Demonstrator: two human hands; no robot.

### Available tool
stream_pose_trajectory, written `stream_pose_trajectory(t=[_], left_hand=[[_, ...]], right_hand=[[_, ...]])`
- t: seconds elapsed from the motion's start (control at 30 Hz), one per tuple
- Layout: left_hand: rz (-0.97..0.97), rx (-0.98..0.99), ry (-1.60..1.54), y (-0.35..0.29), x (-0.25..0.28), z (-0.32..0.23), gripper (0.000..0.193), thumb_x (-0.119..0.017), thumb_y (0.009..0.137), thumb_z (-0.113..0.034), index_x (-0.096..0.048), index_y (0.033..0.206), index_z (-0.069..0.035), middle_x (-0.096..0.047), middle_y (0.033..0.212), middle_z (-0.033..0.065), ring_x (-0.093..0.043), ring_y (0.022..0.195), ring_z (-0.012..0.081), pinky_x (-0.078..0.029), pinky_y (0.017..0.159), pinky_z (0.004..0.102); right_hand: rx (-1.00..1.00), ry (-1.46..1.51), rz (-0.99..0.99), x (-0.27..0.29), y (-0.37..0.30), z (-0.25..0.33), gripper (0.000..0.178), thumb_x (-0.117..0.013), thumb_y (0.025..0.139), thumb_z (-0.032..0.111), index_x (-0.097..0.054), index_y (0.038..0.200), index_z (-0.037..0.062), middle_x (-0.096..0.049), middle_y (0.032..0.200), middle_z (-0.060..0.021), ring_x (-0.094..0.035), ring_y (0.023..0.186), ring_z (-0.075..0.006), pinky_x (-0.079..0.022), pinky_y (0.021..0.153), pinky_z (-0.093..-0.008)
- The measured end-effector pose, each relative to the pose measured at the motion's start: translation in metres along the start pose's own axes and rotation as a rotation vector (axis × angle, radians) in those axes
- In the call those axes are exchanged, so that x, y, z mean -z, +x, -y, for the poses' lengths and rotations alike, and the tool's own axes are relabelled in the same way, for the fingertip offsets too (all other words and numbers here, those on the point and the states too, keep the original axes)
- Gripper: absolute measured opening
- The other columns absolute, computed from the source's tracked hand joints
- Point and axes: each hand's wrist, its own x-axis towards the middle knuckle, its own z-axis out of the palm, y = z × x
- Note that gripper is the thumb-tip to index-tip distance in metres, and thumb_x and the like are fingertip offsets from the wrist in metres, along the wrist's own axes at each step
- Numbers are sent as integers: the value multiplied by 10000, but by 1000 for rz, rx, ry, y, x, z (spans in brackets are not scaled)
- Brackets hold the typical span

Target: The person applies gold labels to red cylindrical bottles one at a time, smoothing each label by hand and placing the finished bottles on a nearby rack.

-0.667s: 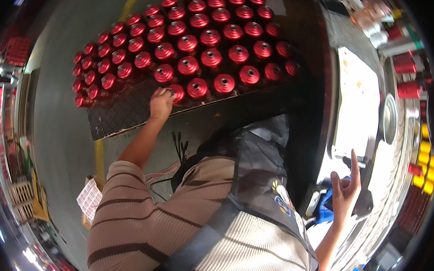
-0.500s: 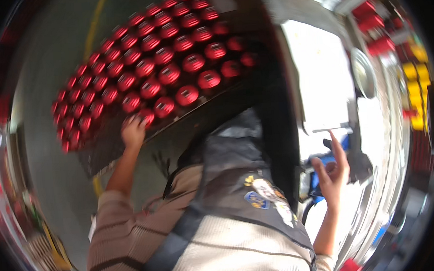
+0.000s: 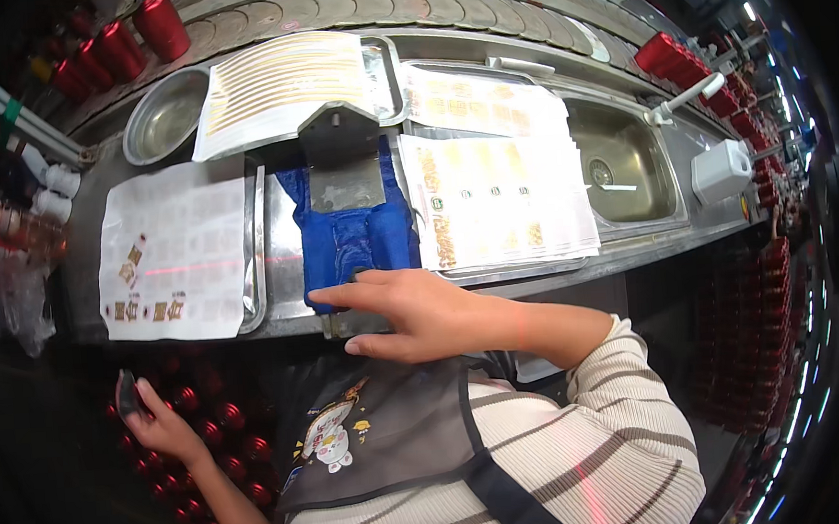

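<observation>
My left hand (image 3: 166, 429) is low at the left, below the bench edge and above rows of shiny red containers (image 3: 229, 415). A small dark piece (image 3: 128, 393) shows between its thumb and fingers; what it is I cannot make out. My right hand (image 3: 418, 315) reaches across to the near end of a blue cloth-covered cradle (image 3: 356, 242), fingers stretched out and thumb apart. A bit of black shows by its fingertips. Behind the cradle stands a grey metal plate (image 3: 341, 161). Printed sheets lie on both sides: a mostly used one (image 3: 173, 239) left, a fuller stack (image 3: 502, 199) right.
Another striped sheet (image 3: 279, 88) rests on a tray beside a round metal bowl (image 3: 166, 119). A sink (image 3: 630, 172) with a white tap (image 3: 688, 100) and a white jug (image 3: 721, 169) are at the right. Red cylinders (image 3: 161, 28) stand along the conveyor (image 3: 356, 6) behind.
I have turned from the rows of red containers to the bench. My left hand has come off a red container; my right hand has moved to the blue cradle.
</observation>
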Motion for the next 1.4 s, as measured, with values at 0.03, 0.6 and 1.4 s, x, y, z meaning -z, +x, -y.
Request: stream_pose_trajectory(t=[0.03,0.6,1.4], left_hand=[[60,-66,-137,24,-25,-22,266,-577,994,4,-584,1240,106,-631,1246,191,-630,1091,218,-531,963,335],[69,-138,-25,407,-443,-84,707,-800,764,-441,-553,1222,38,-543,1267,302,-528,1185,463,-456,971,496],[192,-113,-334,351,-566,-145,487,-797,745,-428,-625,846,16,-638,886,253,-622,896,439,-488,784,500]], right_hand=[[-13,7,-69,0,-10,-3,590,-714,887,208,-516,1435,117,-591,918,-141,-582,723,-287,-474,640,-391],[-628,341,-503,62,8,-41,462,-721,828,17,-635,1281,-3,-679,1037,-63,-419,553,8,-346,507,-169],[-653,424,-653,35,-12,-46,412,-702,867,23,-631,1268,-37,-686,1036,-75,-617,782,-53,-485,658,-177]])
